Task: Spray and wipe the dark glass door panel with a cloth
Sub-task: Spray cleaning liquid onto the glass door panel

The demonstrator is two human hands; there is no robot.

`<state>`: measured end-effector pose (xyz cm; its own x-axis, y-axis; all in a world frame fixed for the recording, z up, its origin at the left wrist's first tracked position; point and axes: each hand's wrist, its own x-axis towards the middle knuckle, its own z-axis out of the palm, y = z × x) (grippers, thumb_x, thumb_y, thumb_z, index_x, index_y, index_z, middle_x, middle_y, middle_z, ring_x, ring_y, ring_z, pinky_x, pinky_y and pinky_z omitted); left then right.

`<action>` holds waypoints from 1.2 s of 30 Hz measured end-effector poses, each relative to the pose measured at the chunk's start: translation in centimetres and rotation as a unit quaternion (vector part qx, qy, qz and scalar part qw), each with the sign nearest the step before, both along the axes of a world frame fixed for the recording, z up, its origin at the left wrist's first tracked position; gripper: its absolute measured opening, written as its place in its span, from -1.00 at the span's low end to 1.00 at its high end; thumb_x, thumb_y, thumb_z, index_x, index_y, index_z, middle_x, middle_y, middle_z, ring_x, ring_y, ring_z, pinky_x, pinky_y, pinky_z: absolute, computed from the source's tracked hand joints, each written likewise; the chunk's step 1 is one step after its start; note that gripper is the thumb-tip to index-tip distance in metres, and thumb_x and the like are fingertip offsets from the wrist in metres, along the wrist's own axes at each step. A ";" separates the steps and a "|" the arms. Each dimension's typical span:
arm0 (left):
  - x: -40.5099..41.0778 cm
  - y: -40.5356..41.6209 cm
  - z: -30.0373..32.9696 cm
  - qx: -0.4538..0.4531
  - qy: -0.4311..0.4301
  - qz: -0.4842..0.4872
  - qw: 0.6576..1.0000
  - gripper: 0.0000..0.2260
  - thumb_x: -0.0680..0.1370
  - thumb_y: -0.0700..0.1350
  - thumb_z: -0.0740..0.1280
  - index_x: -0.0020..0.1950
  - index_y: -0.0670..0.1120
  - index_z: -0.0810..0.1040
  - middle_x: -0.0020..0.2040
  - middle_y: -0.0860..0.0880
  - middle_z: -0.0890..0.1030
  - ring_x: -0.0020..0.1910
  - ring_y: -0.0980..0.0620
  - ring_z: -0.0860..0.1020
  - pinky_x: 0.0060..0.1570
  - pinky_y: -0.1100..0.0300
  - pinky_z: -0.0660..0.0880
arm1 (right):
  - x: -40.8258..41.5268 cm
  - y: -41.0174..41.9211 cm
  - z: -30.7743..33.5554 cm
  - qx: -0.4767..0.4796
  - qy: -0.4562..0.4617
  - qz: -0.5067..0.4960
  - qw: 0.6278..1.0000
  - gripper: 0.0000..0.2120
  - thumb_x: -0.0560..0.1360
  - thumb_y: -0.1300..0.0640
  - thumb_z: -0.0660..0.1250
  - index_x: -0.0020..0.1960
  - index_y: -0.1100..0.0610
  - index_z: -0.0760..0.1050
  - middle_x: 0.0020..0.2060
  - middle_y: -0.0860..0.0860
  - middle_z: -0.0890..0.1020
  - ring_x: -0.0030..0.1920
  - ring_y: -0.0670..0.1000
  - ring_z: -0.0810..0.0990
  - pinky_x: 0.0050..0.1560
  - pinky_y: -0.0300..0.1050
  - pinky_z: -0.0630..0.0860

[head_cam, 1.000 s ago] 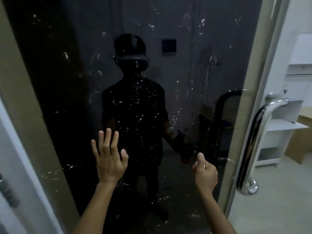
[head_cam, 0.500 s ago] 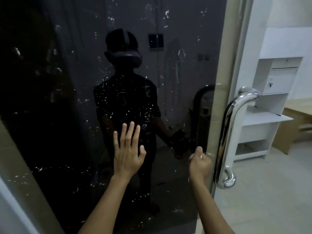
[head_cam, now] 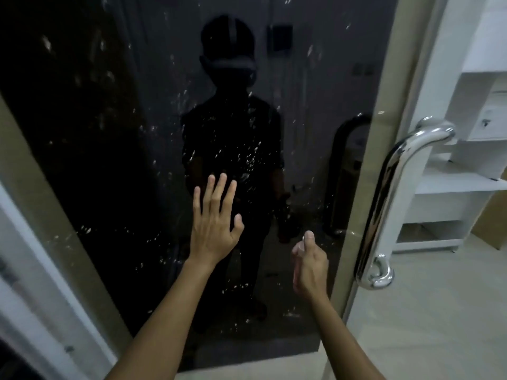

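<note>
The dark glass door panel (head_cam: 109, 160) fills most of the view and is speckled with white droplets, thickest around its middle. It reflects a person's dark silhouette. My left hand (head_cam: 215, 223) is open with its fingers spread, flat against or just off the glass near the centre. My right hand (head_cam: 310, 266) is lower right, near the door's edge. It is closed around a small pale object with the thumb on top, seemingly a spray bottle (head_cam: 302, 240), which is mostly hidden by the fingers. No cloth is in view.
A curved chrome pull handle (head_cam: 389, 201) is fixed to the door's right edge. Beyond it stand a white shelf unit (head_cam: 452, 187) and a light tiled floor (head_cam: 439, 325). A pale door frame (head_cam: 41, 242) runs down the left side.
My left hand has slid right and slightly up across the glass. My right hand has shifted a little left, staying closed. The view has swung toward the handle side.
</note>
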<state>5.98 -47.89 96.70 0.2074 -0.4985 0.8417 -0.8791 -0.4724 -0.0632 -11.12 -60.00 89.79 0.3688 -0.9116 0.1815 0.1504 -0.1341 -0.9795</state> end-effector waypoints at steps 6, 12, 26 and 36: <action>-0.7 6.8 -6.3 0.033 0.072 0.030 0.996 -0.43 0.62 -0.02 0.19 0.60 -0.19 0.23 0.62 -0.18 0.19 0.64 -0.15 0.08 0.59 -0.22 0.03 | 0.5 5.0 -4.3 -0.051 0.118 0.199 0.972 -0.61 0.66 -0.12 0.21 -0.09 0.21 0.49 -0.25 0.01 0.54 -0.26 -0.13 0.48 -0.28 -0.31 0.40; -1.3 17.0 -16.5 0.076 0.186 0.085 0.976 -0.43 0.60 -0.04 0.21 0.59 -0.17 0.26 0.61 -0.16 0.23 0.63 -0.15 0.11 0.57 -0.22 0.09 | 3.7 12.5 -12.2 -0.058 0.277 0.310 0.908 -0.80 0.68 0.03 0.25 0.10 0.18 0.43 -0.05 0.13 0.53 -0.16 0.01 0.51 -0.16 -0.22 0.44; -2.3 38.5 -43.6 0.128 0.411 0.174 0.886 -0.48 0.57 -0.05 0.22 0.54 -0.14 0.37 0.54 -0.13 0.37 0.58 -0.16 0.25 0.47 -0.24 0.28 | 10.2 28.4 -32.0 -0.070 0.348 0.421 0.834 -0.92 0.63 0.13 0.36 0.02 0.12 0.61 -0.15 0.03 0.64 -0.07 -0.22 0.58 -0.11 -0.44 0.40; -4.8 45.9 -73.0 0.168 0.450 0.216 0.850 -0.48 0.60 -0.03 0.20 0.55 -0.14 0.36 0.51 -0.13 0.42 0.54 -0.15 0.32 0.60 0.05 0.05 | 10.3 34.0 -62.1 -0.067 0.360 0.486 0.794 -0.90 0.63 0.12 0.36 0.10 0.13 0.60 -0.15 0.00 0.65 -0.13 -0.30 0.58 -0.10 -0.48 0.39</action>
<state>1.22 -2.00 23.68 0.9164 -0.3941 0.0701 -0.3927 -0.8514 0.3478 -0.78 -26.01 27.67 0.9376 -0.1241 -0.3248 -0.3466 -0.4073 -0.8450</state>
